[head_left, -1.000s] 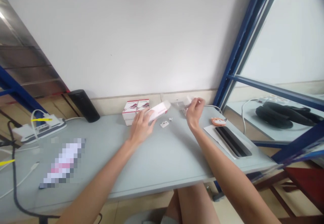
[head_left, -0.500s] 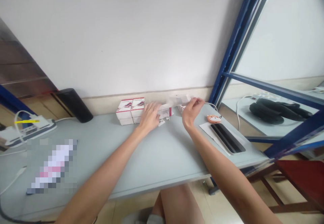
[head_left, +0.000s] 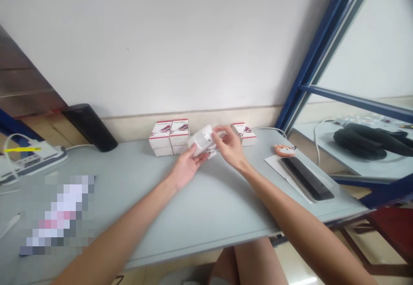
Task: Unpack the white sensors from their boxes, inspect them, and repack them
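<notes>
My left hand (head_left: 187, 167) grips the lower left side of a white, partly translucent plastic item (head_left: 201, 141), thumb on its front. Its exact kind is unclear. My right hand (head_left: 230, 145) is closed at the item's upper right end, fingers bent round it. The item is held tilted above the desk. Just left of it stand small white boxes with red edging (head_left: 167, 136), stacked and side by side. Partly behind my right hand is another such box (head_left: 247, 133). A small white piece (head_left: 211, 154) shows just below the held item.
A black phone (head_left: 306, 177) lies on white paper (head_left: 274, 167) at the right, near an orange-and-white item (head_left: 284, 149). A black cylinder (head_left: 92, 128) and a white power strip (head_left: 38, 160) stand at the left. A blue metal frame (head_left: 318, 57) rises at the right.
My left hand has left the boxes and now holds the white plastic item. My right hand has moved left and down to it. The right-hand box shows more clearly.
</notes>
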`<state>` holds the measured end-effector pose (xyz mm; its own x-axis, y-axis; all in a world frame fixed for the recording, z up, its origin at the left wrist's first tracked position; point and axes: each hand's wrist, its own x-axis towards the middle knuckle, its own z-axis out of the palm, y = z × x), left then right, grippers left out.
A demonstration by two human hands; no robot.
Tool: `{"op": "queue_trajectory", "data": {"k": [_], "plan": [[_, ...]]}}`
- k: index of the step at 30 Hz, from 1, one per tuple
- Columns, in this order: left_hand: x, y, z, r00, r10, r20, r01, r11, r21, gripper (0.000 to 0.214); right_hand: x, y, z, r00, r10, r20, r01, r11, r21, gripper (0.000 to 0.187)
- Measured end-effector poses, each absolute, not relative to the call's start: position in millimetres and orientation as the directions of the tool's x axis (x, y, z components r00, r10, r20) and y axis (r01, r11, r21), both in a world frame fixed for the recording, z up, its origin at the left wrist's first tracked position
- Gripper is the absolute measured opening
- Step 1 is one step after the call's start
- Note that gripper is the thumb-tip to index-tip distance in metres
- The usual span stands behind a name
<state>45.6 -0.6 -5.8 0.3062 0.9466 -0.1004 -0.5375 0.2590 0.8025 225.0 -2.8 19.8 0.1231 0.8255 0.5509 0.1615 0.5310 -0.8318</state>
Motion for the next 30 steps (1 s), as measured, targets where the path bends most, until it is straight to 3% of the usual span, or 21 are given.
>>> {"op": "queue_trajectory", "data": {"k": [4,10,13,16,17,19,21,23,27,30], "plan": [[43.8,-1.8,-5.9,0.419,0.899,-0.129,-0.593,0.378,0.711,0.036,226.6,-4.3,24.6,0.196,0.830,0.522,0.198,0.488,-0.850,0.028],[44.5,-12.2,-0.6,0.531,0.825,-0.191,-0.586,0.521,0.620,0.053,227.0,-19.4,46.2,0.197,0.682,0.705,0.344,0.625,-0.701,0.013],[40.9,-11.0,0.5,0.485,0.841,-0.240,-0.596,0.519,0.612,0.050,231.7,-12.3,66.9,0.405,0.532,0.744,0.315,0.683,-0.660,0.015],[36.9,-6.7,0.8,0.458,0.860,-0.223,-0.609,0.487,0.626,0.047,236.7,18.7,79.7,0.637,0.362,0.681,0.259,0.731,-0.631,0.022],[36.1,-5.4,0.8,0.463,0.863,-0.204,-0.614,0.478,0.629,0.047,237.2,32.8,79.4,0.643,0.380,0.665,0.238,0.727,-0.644,0.023],[35.6,-4.0,0.6,0.490,0.855,-0.168,-0.616,0.476,0.628,0.049,235.9,60.9,71.1,0.571,0.523,0.633,0.235,0.635,-0.736,0.025],[36.0,-3.6,-0.2,0.511,0.845,-0.158,-0.604,0.484,0.633,0.051,232.6,81.9,56.6,0.433,0.676,0.596,0.365,0.472,-0.802,0.031],[36.7,-3.5,-1.1,0.510,0.843,-0.171,-0.590,0.487,0.644,0.051,230.1,90.2,42.4,0.349,0.742,0.572,0.521,0.354,-0.777,0.039],[38.6,-3.1,-1.0,0.480,0.857,-0.189,-0.577,0.471,0.668,0.040,232.8,69.3,28.0,0.225,0.646,0.729,0.703,0.410,-0.581,0.041],[41.6,-4.2,-0.2,0.459,0.871,-0.176,-0.569,0.441,0.695,0.038,237.2,39.5,21.7,0.119,0.622,0.774,0.656,0.535,-0.531,0.035]]}}
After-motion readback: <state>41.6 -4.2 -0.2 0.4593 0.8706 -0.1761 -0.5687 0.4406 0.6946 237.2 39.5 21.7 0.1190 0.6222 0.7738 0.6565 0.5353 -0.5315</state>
